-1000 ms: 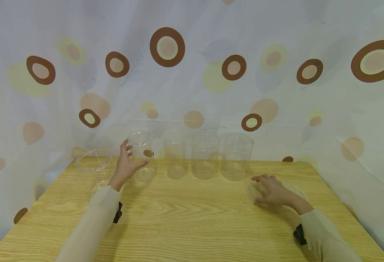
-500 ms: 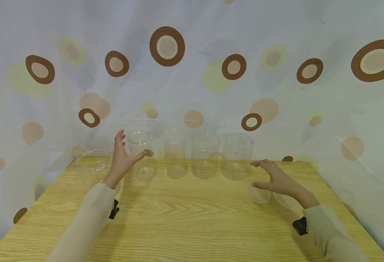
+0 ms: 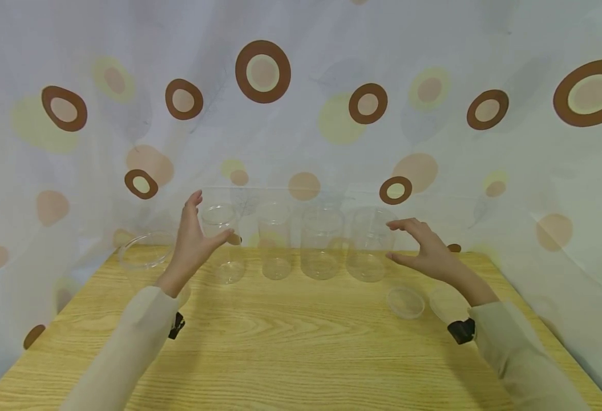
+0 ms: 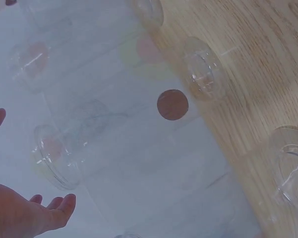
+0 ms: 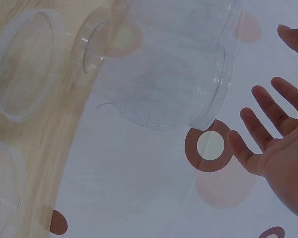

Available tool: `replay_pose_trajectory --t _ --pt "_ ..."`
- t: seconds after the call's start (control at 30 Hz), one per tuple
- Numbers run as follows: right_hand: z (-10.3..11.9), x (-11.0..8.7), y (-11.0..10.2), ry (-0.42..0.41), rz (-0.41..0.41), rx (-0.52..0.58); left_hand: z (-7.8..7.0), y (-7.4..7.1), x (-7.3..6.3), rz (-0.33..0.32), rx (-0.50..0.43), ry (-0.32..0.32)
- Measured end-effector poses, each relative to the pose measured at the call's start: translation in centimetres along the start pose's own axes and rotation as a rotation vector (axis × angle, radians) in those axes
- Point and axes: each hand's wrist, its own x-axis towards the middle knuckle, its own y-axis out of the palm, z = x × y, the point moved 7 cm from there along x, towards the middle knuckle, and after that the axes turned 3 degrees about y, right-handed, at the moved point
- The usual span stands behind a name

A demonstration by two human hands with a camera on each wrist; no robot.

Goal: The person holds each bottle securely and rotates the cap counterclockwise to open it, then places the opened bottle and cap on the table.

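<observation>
Clear cylindrical jars stand in a row at the table's back. My left hand (image 3: 193,242) is raised beside the leftmost jar of the row (image 3: 222,251), thumb and fingers spread wide and holding nothing. In the left wrist view that jar's rim (image 4: 55,158) lies close to the left hand's fingers (image 4: 54,213). My right hand (image 3: 431,251) is beside the rightmost jar (image 3: 367,245), its fingers spread around thin air at the jar's right edge. The right wrist view has this jar (image 5: 163,69) left of the spread right hand (image 5: 282,144).
Two more jars, a narrow one (image 3: 275,245) and a wider one (image 3: 322,245), stand between the hands. A large wide-mouthed clear container (image 3: 146,261) is partly behind the left arm. Two flat round clear lids (image 3: 405,302) lie on the wooden table (image 3: 280,354), and a patterned cloth (image 3: 301,137) hangs behind.
My right hand has lifted off the small round lid and moved up and back to the rightmost jar. The left hand has risen slightly beside its jar.
</observation>
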Motion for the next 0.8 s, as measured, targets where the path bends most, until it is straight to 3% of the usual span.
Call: replay_pose_trajectory --t 0.47,0.6,0.8 --pt "2.1 4.1 2.3 0.033 0.039 0.05 -3.4 2.9 -1.3 0.078 -0.034 0.064" --pt "2.6 5.0 3.3 0.033 0.043 0.06 -3.5 4.0 -1.8 0.106 -0.054 0.061" --pt "3.2 6.3 5.0 0.033 0.054 0.09 -2.7 5.8 -2.2 0.128 -0.065 0.048"
